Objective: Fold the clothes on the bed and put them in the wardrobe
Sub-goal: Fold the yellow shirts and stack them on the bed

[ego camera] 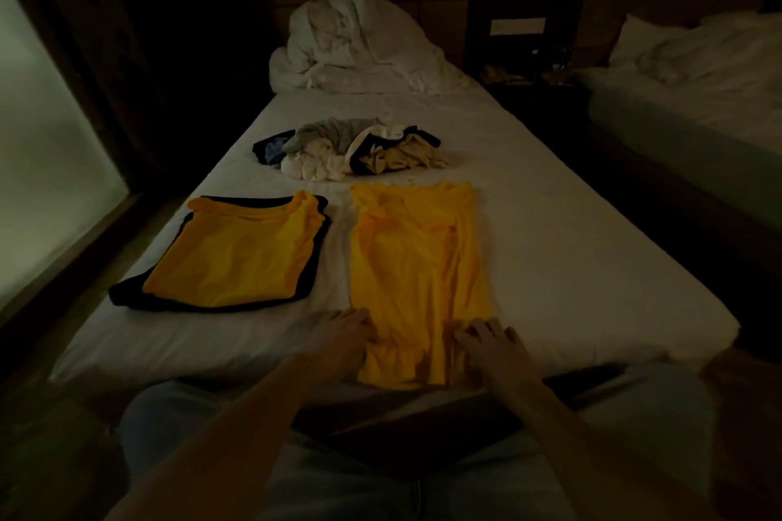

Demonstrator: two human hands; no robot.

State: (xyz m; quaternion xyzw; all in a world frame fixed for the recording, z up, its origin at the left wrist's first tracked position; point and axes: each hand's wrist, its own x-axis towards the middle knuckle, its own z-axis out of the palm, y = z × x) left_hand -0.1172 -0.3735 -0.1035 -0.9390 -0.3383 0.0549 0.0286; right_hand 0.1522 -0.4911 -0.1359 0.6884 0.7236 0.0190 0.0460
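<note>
Hands first: our left hand (345,330) lies on the near left edge of a long yellow shirt (417,266), fingers curled down onto the cloth, and our right hand (491,341) rests with spread fingers on its near right edge. Whether either hand pinches the fabric or only presses on it, we cannot tell in this dim light. The shirt lies flat and narrow, its sides already turned in, running from the near edge of the bed (571,258) away toward the far end, slightly right of the middle.

Just left of it, apart by a strip of white sheet, we see a folded stack (228,254): a yellow shirt on top of dark garments whose edges show around it. Beyond both, in the middle of the mattress, sits a loose heap of unfolded clothes (351,150) in grey, cream, dark blue and tan, close to the far end of the long shirt but not touching it. At the far end a white duvet (351,42) is bundled up against the headboard. To the right, across a dark gap, stands a second bed (694,97) with rumpled white bedding. A pale window (46,165) fills the left side. We see no wardrobe from here.
</note>
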